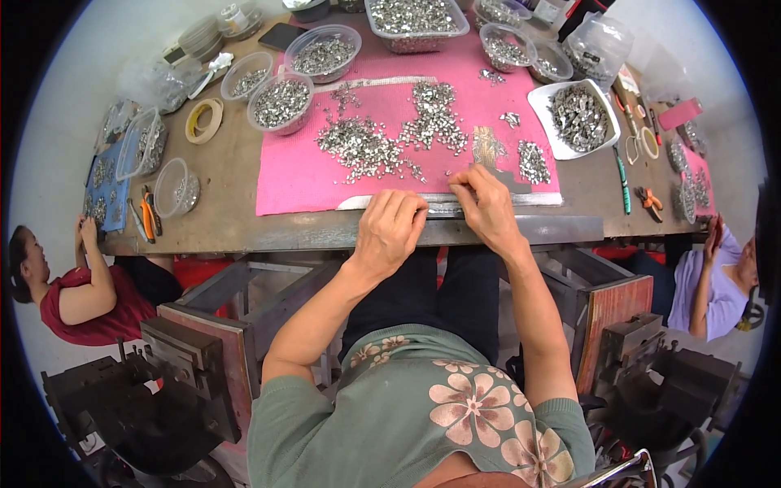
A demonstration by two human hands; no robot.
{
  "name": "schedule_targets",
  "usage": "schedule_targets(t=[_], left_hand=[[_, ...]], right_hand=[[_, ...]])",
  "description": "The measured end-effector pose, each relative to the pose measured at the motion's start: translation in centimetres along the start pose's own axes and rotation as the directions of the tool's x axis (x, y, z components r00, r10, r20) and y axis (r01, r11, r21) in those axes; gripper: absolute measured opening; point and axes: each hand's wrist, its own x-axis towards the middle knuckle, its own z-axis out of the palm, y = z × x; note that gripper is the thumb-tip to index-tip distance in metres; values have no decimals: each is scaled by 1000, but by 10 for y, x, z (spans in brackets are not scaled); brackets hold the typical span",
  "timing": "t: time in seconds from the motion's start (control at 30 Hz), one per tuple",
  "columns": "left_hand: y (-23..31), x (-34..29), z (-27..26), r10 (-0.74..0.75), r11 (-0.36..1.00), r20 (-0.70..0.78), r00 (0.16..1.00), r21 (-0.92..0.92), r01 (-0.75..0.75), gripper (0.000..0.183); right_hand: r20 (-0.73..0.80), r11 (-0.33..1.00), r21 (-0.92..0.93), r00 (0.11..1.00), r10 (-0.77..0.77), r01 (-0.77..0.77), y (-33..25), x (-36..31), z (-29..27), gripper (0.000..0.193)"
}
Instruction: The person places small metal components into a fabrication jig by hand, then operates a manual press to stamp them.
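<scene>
Pink mat [281, 175] carries metal pieces [358, 148], probably for easy reach; at its near edge, left hand [388, 228] and right hand [487, 206] pinch narrowly by a silvery strip [445, 208]; what they hold, I cannot tell.

Clear: bare pink mat [294, 189], between nine and ten o'clock from the left hand [390, 224]; bare bench [587, 183], three o'clock from the right hand [486, 207], short of a teal-handled tool [623, 185]. Obstructing: loose metal pieces [358, 148], eleven o'clock from the left; white tray [543, 110], between one and two from the right.
</scene>
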Motion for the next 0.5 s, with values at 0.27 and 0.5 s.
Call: schedule_targets(t=[0.27,0.5], left_hand=[[-14,-16,2,111,994,-25,994,9,-111,19],[-24,-9,-5,-64,994,-110,992,-91,54,19]], right_hand=[[-60,990,69,991,-117,121,-20,-22,13,10],[-130,976,-71,968,-215,207,-18,-25,24,12]])
